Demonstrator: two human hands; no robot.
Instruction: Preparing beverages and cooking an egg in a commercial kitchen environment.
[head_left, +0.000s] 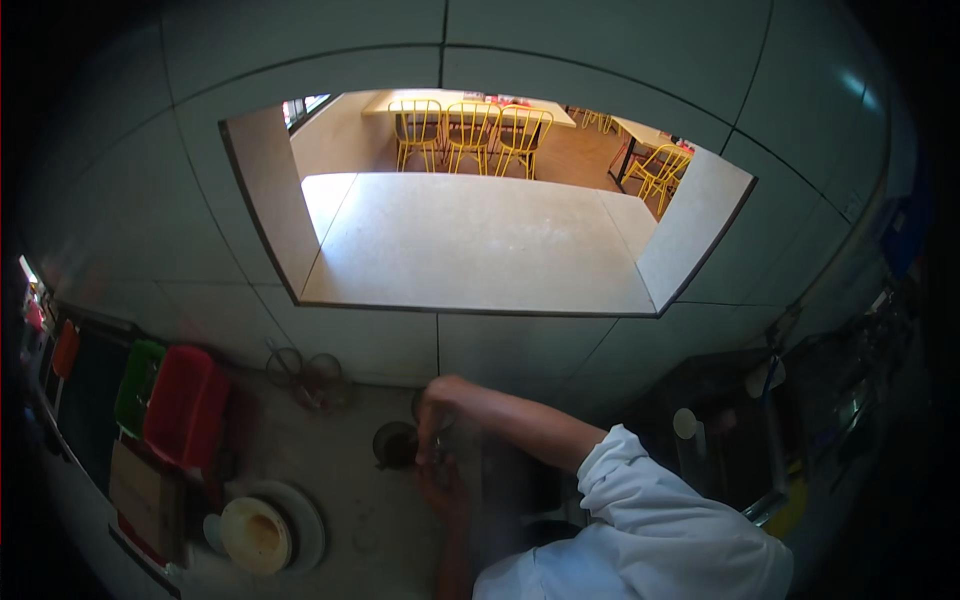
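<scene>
In the dim lower middle, my right hand (433, 424) reaches in from the right, its wrist bent down beside a dark round cup or bowl (394, 444). My left hand (444, 482) comes up from below and meets it, fingers close together. Between the two hands is a small shiny thing (441, 452), too dark to name. Whether the right fingers touch the cup's rim or only pass in front of it cannot be told. Behind my right wrist, another round rim is partly hidden. Both hands are over the grey counter (360, 495).
To the left stand a red plastic basket (187, 405), a green one (139, 386) and stacked dishes (256, 536). Glass-like vessels (322, 375) are near the tiled wall (360, 337). Above opens a pass-through with a pale ledge (480, 247). At right is a dark basin-like recess (731, 450).
</scene>
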